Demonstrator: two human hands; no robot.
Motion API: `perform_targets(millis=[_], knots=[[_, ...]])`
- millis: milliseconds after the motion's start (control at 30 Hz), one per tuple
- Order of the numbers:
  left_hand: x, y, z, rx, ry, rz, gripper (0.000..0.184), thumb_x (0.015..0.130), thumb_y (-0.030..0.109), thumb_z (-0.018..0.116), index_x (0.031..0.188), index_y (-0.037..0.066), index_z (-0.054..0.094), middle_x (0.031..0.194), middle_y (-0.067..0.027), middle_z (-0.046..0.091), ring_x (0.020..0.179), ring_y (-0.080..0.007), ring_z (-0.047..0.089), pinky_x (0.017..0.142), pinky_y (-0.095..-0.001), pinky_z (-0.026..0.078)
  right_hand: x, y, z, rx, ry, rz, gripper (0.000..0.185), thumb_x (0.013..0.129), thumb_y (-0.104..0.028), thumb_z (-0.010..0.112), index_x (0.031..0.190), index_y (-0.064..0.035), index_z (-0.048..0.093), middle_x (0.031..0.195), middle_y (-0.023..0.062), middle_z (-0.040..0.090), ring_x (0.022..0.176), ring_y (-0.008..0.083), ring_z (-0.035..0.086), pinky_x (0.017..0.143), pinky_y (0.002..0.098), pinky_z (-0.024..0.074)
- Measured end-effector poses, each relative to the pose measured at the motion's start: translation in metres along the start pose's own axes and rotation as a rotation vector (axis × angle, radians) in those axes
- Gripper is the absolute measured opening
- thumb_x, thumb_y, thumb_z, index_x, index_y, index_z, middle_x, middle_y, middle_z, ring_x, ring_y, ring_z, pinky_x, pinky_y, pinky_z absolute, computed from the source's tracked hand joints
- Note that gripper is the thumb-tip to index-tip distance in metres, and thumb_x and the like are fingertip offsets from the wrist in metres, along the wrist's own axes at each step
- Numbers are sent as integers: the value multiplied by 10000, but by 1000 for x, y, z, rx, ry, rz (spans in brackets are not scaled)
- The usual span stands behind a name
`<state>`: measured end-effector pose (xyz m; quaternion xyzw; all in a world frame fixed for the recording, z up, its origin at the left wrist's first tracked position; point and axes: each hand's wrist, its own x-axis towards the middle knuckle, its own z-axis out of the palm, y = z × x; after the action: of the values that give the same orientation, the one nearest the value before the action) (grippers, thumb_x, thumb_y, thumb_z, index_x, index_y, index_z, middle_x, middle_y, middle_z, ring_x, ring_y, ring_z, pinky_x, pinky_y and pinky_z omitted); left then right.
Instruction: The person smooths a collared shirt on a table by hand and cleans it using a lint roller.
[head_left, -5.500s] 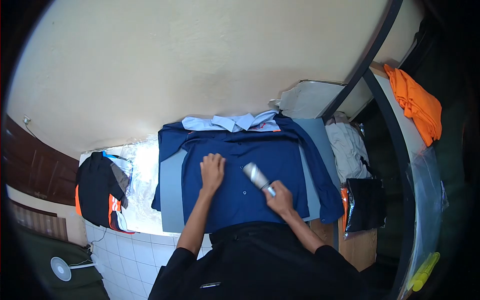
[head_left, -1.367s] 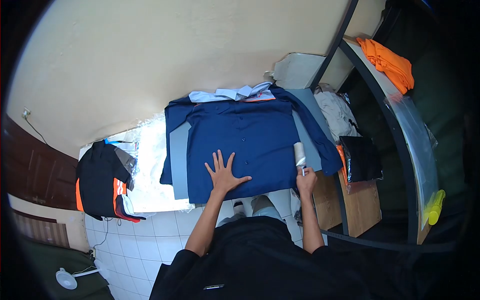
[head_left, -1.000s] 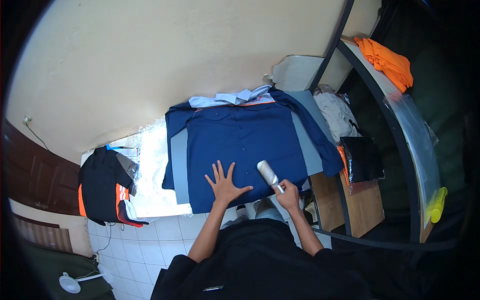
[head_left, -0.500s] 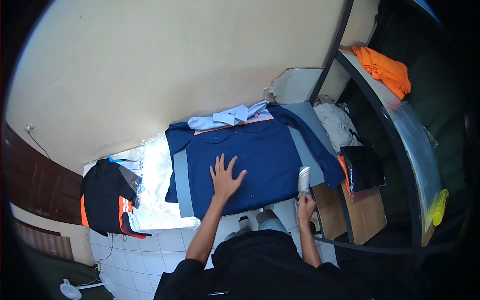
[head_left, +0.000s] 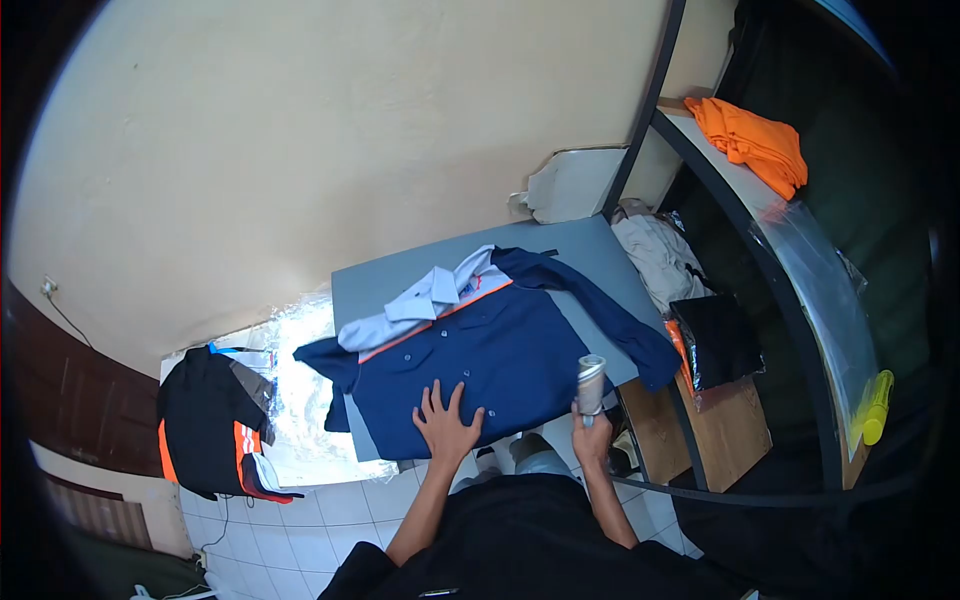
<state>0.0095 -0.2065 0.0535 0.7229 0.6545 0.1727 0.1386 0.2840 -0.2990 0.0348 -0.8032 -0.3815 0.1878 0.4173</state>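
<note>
A navy work shirt (head_left: 510, 345) with a light grey yoke and collar and orange piping lies front up, slightly slanted, on a grey table (head_left: 390, 280). My left hand (head_left: 447, 428) rests flat near the shirt's lower left part, fingers spread. In my right hand (head_left: 592, 436) is a lint roller (head_left: 591, 378), gripped by its handle and held upward at the shirt's lower right edge. Whether the roll touches the cloth, I cannot tell.
Left of the table, a black and orange garment (head_left: 200, 415) lies on a white, plastic-covered surface (head_left: 310, 430). Shelving at right holds folded orange cloth (head_left: 750, 145), clear plastic sheets (head_left: 815, 270), a packed dark garment (head_left: 715, 340) and a yellow item (head_left: 878, 408).
The shirt has shifted toward me and tilted, baring more table behind it. My left hand has moved down with it. The lint roller has come slightly left and lower.
</note>
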Motion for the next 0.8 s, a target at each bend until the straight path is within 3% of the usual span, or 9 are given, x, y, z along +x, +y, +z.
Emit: perform_targets(millis=[100,167,367,467,567,600,700,767,800], knots=[[12,2,-6,-77,98,-37,530,932,378,752,1412,163,686,1552,-208,524,1454,-381,459,1180,-586,299,2,-15,20,-68,-142,-157,407,941,-139,770,1306,35,719,1499,240,641,1412,425,576,1160,484,485],[43,-11,-3,-123,257,26,500,937,341,751,1391,143,687,1555,-207,521,1464,-387,453,1189,-568,304,7,-16,38,-200,-246,-298,484,912,-107,764,1383,-9,713,1643,175,542,1555,408,438,1218,470,452],[191,-83,-2,-47,490,-104,538,969,375,744,1417,84,674,1626,-271,471,1546,-452,392,1241,-627,275,1,-30,38,-355,-364,-340,708,866,-63,752,1556,-182,641,1772,111,379,1652,411,267,1238,456,449],[239,-96,-51,-68,-73,-411,602,907,461,824,1327,41,728,1395,-289,668,1402,-422,589,1175,-576,419,7,-26,31,-353,-396,-359,716,866,-83,759,1562,-205,636,1772,111,382,1652,399,282,1247,442,444],[287,-158,-36,-175,-413,-221,651,820,515,901,1254,46,771,1096,-251,780,1153,-377,748,1013,-488,562,13,-24,29,-342,-404,-349,716,865,-89,753,1559,-222,640,1775,101,380,1648,388,298,1251,439,439],[290,-183,-19,-189,-230,-73,586,825,431,920,1253,75,737,882,-209,768,955,-353,781,830,-460,596,14,-24,28,-336,-403,-340,716,865,-90,750,1559,-229,640,1776,97,379,1647,384,304,1253,438,438],[277,-168,-57,-327,-5,-186,468,875,319,887,1231,94,683,936,-200,750,977,-367,758,821,-487,572,12,-30,14,-322,-462,-353,718,861,-79,730,1556,-238,643,1760,83,411,1641,344,335,1258,440,433],[273,-173,-60,-181,400,-117,356,914,218,833,1191,105,639,1080,-185,734,1045,-375,731,886,-528,545,17,-27,-2,-320,-586,-360,711,860,-64,717,1549,-226,649,1726,86,465,1625,321,370,1256,439,435],[268,-153,-83,-42,286,-273,351,930,192,797,1247,120,665,1334,-216,671,1236,-406,659,1036,-562,489,21,-29,-11,-323,-650,-368,707,859,-57,710,1545,-220,652,1709,88,491,1618,310,388,1256,438,435]])
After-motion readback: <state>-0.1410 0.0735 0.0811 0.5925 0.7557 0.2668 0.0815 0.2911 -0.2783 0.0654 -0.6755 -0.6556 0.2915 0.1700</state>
